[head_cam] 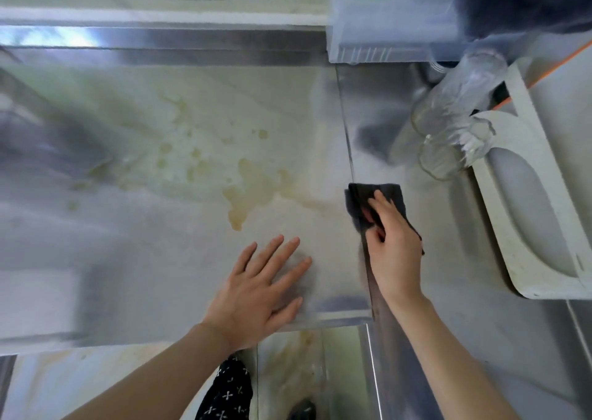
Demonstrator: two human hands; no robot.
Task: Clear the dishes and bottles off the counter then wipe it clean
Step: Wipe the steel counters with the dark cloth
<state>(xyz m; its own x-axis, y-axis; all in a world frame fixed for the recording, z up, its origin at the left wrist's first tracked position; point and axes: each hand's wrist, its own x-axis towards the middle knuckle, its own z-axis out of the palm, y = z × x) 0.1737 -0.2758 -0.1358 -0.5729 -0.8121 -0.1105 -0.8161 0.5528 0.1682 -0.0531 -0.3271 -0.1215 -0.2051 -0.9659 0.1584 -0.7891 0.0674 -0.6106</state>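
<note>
The steel counter (134, 259) spreads before me, with yellowish-brown liquid stains (246, 189) across its middle. My right hand (392, 246) grips a dark grey cloth (389, 195) and presses it on the counter next to a seam, just right of the stains. My left hand (259, 291) lies flat on the counter near the front edge, fingers spread, holding nothing. Two clear glass bottles (455, 125) lie on their sides at the right, beyond the cloth.
A white tray (525, 201) sits at the right edge beside the bottles. A translucent plastic container (394, 19) with a green label stands at the back right. The counter's raised back lip (160, 40) runs along the wall. Floor and patterned trousers show below.
</note>
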